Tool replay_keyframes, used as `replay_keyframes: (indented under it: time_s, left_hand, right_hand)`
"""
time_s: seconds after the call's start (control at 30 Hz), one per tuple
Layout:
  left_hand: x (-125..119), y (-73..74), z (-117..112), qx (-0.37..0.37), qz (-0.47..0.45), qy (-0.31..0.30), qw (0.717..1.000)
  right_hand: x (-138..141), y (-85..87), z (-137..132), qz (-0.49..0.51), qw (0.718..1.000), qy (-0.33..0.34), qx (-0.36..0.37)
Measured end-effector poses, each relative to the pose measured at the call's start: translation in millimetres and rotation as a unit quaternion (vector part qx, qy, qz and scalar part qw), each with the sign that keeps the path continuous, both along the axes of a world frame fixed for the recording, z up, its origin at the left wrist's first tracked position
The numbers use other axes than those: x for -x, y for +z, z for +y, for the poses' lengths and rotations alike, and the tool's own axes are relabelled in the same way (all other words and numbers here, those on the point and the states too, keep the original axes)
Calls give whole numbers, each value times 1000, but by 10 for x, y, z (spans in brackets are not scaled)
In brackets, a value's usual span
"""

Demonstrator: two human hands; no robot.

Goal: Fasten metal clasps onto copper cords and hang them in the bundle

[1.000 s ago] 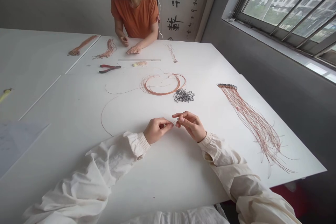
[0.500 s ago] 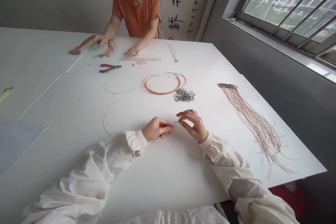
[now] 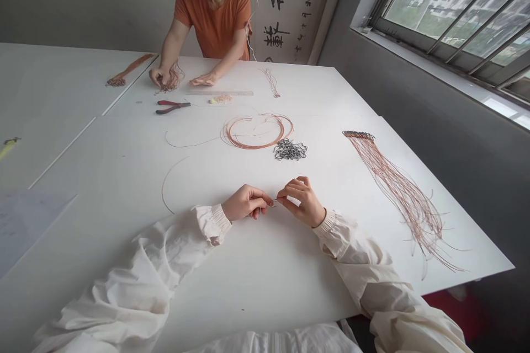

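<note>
The single view comes from a camera worn on the person's head, looking forward and down across a white table [image 3: 124, 176] from its near side. The left hand [image 3: 246, 203] and right hand [image 3: 300, 204] sit close to the lens at lower middle, with cream sleeves [image 3: 124, 287] running in from the bottom corners, while a co-worker [image 3: 211, 25] faces the camera from the far side and a window [image 3: 447, 5] slants along the upper right.

Tiny metal piece [image 3: 274, 203] between fingers [image 3: 265, 197], too small to identify; ends hidden.
</note>
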State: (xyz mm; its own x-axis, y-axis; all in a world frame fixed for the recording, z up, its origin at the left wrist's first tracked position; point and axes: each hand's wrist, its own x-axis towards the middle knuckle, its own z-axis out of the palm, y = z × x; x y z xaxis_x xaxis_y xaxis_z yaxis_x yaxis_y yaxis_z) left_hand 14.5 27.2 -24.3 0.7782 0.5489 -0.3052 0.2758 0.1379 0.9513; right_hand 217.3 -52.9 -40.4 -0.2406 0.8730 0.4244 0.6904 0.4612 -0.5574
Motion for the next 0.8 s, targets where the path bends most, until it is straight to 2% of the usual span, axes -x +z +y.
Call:
replay_keyframes:
  time_s: [0.2, 0.5, 0.63, 0.8]
  left_hand:
    - [-8, -20, -31, -40, -4, 16, 999]
    - [2, -77, -45, -107, -10, 49, 993]
    - [0, -74, -61, -125, -1, 54, 991]
    - [-8, -69, -69, -126, -3, 48, 991]
  right_hand:
    - [14, -10, -8, 28, 1000, -3, 4]
    - [-3, -1, -44, 108, 992, -4, 65]
    - [42, -64, -7, 175, 981, -27, 82]
    - [62, -126, 26, 257, 960, -5, 111]
